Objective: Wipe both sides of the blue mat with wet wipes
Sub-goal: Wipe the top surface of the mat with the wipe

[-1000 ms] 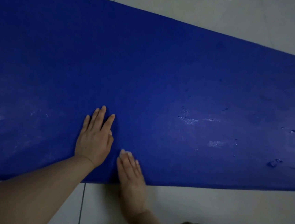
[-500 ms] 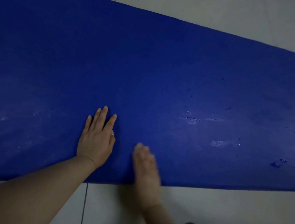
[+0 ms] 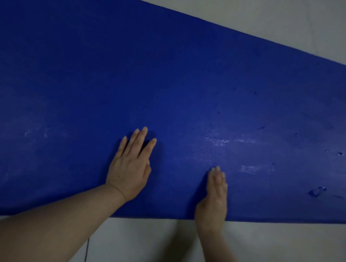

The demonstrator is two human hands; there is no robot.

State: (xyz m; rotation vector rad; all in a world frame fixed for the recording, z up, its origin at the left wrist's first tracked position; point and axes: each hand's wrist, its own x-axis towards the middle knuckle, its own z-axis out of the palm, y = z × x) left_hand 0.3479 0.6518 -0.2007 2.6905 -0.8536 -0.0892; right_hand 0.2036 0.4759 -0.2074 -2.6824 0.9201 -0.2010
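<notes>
The blue mat lies flat on the floor and fills most of the view. My left hand rests palm down on it near the front edge, fingers spread, holding nothing. My right hand lies flat on the mat to the right of the left hand, its wrist over the front edge. It presses the wet wipe against the mat. Only a pale sliver of the wipe shows at the fingertips; the rest is hidden under the hand.
Pale floor tiles border the mat in front and behind, with a grout line under my left forearm. Wet streaks and droplets mark the mat's right part.
My right hand has slid to the right along the mat's front edge, away from the left hand. The left hand has stayed in place.
</notes>
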